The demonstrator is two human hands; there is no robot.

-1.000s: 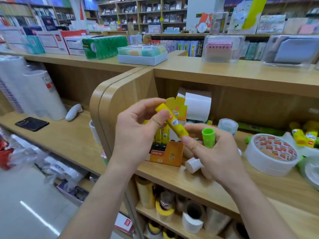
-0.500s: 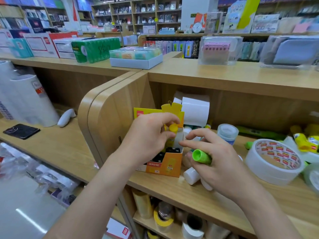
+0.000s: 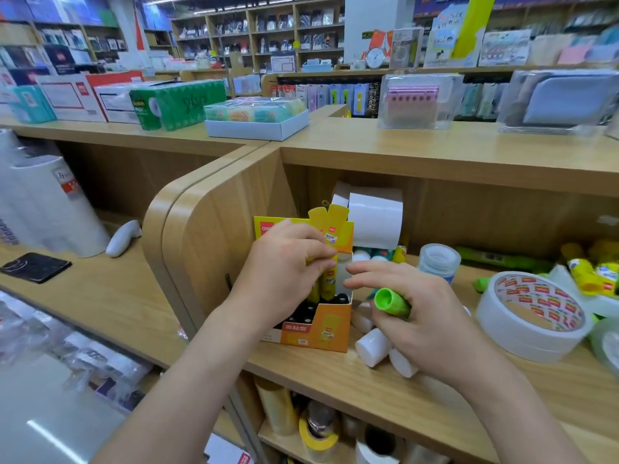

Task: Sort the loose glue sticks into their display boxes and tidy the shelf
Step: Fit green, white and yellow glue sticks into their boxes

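Note:
An orange and yellow display box [image 3: 321,328] stands on the wooden shelf [image 3: 335,373], with yellow glue sticks [image 3: 330,279] upright inside and several black slots showing. My left hand [image 3: 284,272] is over the box, its fingers curled round the top of a yellow stick that stands in it. My right hand [image 3: 418,316], just right of the box, grips a green-capped glue stick [image 3: 390,301] with its cap pointing left. Two white glue sticks [image 3: 373,346] lie under that hand. More yellow sticks [image 3: 589,272] lie loose at the far right.
A big white tape roll [image 3: 532,316] sits right of my hand, a small clear tape roll [image 3: 438,261] behind it. White paper rolls [image 3: 375,219] stand behind the box. The shelf's curved side panel [image 3: 207,229] is close on the left. Tape rolls fill the shelf below [image 3: 318,433].
My left hand carried the yellow stick down from mid-air into the box. My right hand tipped the green-capped stick from upright to lying sideways.

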